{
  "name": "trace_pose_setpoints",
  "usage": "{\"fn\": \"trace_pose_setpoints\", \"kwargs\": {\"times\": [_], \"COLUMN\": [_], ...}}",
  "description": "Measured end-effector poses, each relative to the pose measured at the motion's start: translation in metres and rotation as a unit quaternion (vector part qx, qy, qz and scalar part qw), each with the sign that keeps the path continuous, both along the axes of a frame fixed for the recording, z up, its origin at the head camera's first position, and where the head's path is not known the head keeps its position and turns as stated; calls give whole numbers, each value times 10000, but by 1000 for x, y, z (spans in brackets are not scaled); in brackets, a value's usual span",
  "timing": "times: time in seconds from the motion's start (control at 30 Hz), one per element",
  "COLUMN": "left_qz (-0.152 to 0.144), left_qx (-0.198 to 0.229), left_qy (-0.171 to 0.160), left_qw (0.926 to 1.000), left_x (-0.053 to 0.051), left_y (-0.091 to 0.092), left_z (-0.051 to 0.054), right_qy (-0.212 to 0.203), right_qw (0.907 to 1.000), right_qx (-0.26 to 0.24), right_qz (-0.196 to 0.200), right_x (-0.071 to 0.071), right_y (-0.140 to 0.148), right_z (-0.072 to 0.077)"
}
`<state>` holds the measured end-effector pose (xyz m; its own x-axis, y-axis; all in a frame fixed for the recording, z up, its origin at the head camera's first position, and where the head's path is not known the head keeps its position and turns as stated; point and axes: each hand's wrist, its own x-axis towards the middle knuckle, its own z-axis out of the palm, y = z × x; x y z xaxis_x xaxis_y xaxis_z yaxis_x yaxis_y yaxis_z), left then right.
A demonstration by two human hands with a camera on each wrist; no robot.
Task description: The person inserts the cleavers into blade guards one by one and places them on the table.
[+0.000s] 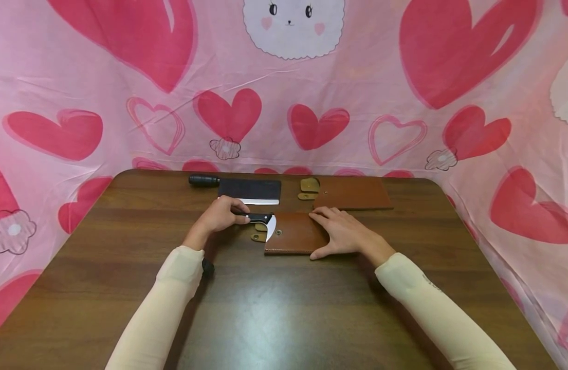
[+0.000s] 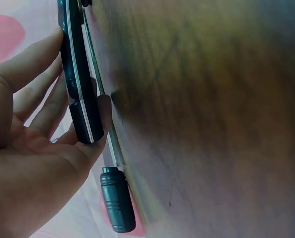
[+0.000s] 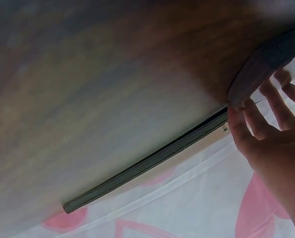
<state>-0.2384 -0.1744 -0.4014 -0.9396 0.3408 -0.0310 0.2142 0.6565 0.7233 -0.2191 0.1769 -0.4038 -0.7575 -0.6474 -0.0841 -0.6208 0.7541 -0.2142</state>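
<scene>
In the head view a knife with a black handle [image 1: 259,218] and a curved silver blade [image 1: 271,228] lies across the left end of a brown leather sheath [image 1: 295,235]. My left hand [image 1: 220,215] pinches the handle between thumb and fingers; in the left wrist view the dark handle [image 2: 78,74] runs along the fingers of this hand [image 2: 43,114]. How far the blade sits over or inside the sheath is unclear. My right hand [image 1: 346,234] touches the sheath's right end, fingers spread. The right wrist view shows this hand [image 3: 276,134] with fingertips at the sheath's edge [image 3: 251,74].
Behind lies a cleaver with a dark blade [image 1: 250,190] and black ribbed handle [image 1: 203,180]. Right of it is a second brown sheath [image 1: 355,193] with tan straps [image 1: 309,185]. All rest on a wooden table [image 1: 265,313] before a pink heart-patterned cloth [image 1: 270,77].
</scene>
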Motion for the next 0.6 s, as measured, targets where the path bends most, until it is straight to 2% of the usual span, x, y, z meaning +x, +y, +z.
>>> {"fn": "trace_pose_setpoints", "kwargs": {"times": [0.23,0.47,0.6], "left_qz": [48,-27,-34], "left_qx": [43,-137,-233], "left_qy": [-21,227,251], "left_qw": [10000,9996,9994], "left_x": [1,2,3], "left_y": [-1,3,4], "left_z": [1,2,4], "right_qy": [-66,-94,-177], "right_qw": [10000,9999,9998], "right_qx": [-9,-52,-83], "right_qz": [-8,-26,-48], "right_x": [0,1,3], "right_y": [0,1,2], "right_z": [0,1,2]}}
